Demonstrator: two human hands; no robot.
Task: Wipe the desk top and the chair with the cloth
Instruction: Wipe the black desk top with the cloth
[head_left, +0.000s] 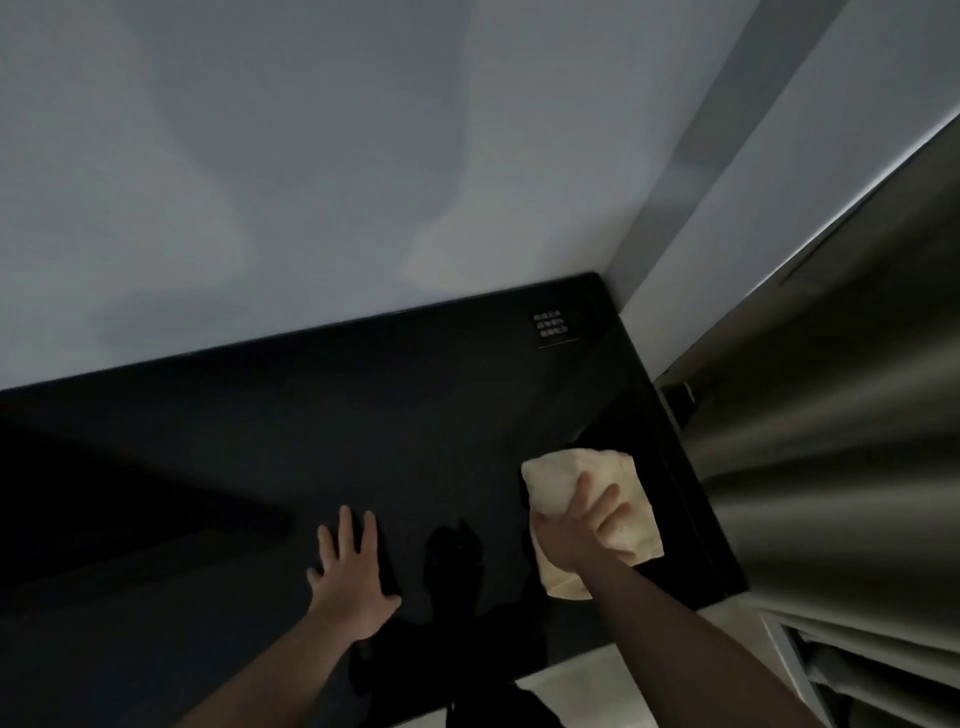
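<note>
A glossy black desk top (322, 447) fills the lower half of the view, set into a wall corner. A pale yellow cloth (558, 480) lies on its right part, near the right edge. My right hand (584, 530) presses down on the cloth with fingers spread straight across it. My left hand (348, 577) rests flat on the bare desk surface to the left, fingers straight and apart. No chair is in view.
A small sign with white text (551, 325) sits at the desk's far right corner. Grey curtains (831, 441) hang close along the right side. White walls (311, 182) bound the desk at the back and right. Pale floor shows below the front edge.
</note>
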